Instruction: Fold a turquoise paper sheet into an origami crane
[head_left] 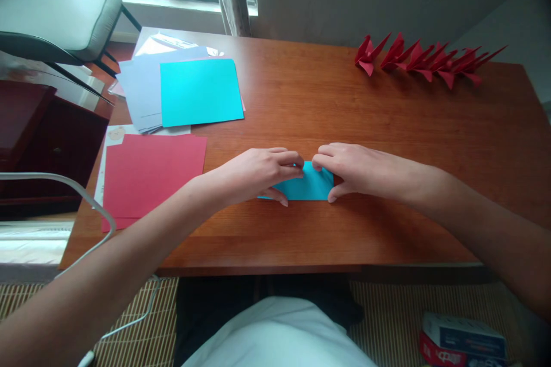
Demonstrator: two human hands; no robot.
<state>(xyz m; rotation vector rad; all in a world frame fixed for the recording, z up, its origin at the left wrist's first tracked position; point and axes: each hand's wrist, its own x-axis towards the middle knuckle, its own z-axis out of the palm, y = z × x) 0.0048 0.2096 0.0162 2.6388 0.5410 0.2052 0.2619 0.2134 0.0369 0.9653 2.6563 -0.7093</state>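
A folded strip of blue paper (310,182) lies flat on the table between my two hands. Over its left part rests my left hand (275,171), fingers bent on the far side and thumb along the near edge. My right hand (343,167) grips the right end the same way, with its fingertips on the far edge and its thumb at the near corner. Both hands cover the strip's ends in part, so I cannot tell how many layers the fold has.
Red paper sheets (150,175) lie at the table's left. Behind them, a blue sheet (202,92) tops pale sheets (140,92). Several folded red paper cranes (430,63) stand in a row at the far right. A white cable (97,206) loops past the left edge.
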